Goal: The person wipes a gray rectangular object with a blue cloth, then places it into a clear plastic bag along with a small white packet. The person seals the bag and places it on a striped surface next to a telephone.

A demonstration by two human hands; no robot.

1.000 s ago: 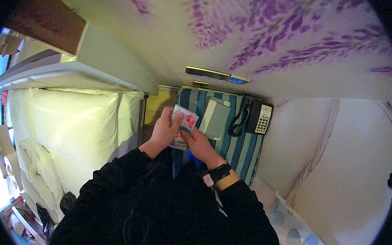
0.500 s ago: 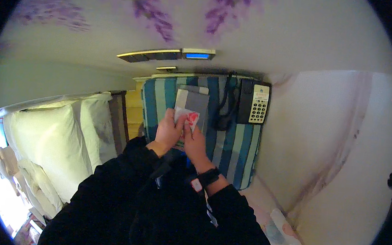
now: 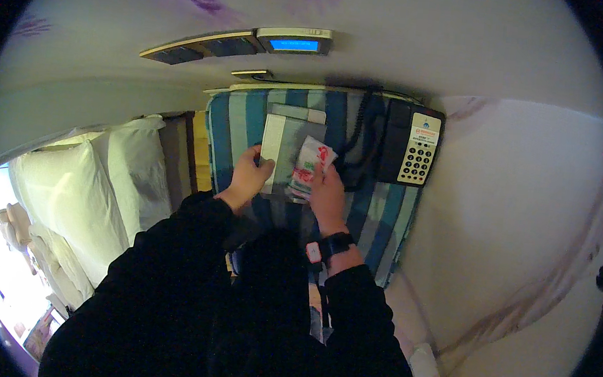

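Note:
A flat grey-and-white rectangular item [image 3: 273, 133], like a notebook or thin box, lies on the striped cloth in front of me. My left hand [image 3: 247, 177] grips its left edge, thumb on top and the other fingers partly hidden. Over its right half, my right hand [image 3: 329, 201] pinches a small white packet [image 3: 308, 162] with red and green print. More layers show under the packet's lower end; I cannot tell whether they are further packets. A second grey flat piece [image 3: 297, 112] sticks out beyond the far edge of the item.
Blue, green and grey stripes run along the cloth-covered table [image 3: 235, 126]. A black corded telephone [image 3: 418, 148] stands at its right side. Switches and a panel with a blue screen [image 3: 294, 45] are on the wall behind. White pillows [image 3: 78, 196] lie on a bed to the left.
My hands have parted from around the packet. The left has moved to the flat item's left edge; the right has shifted right with the packet. The view has shifted too.

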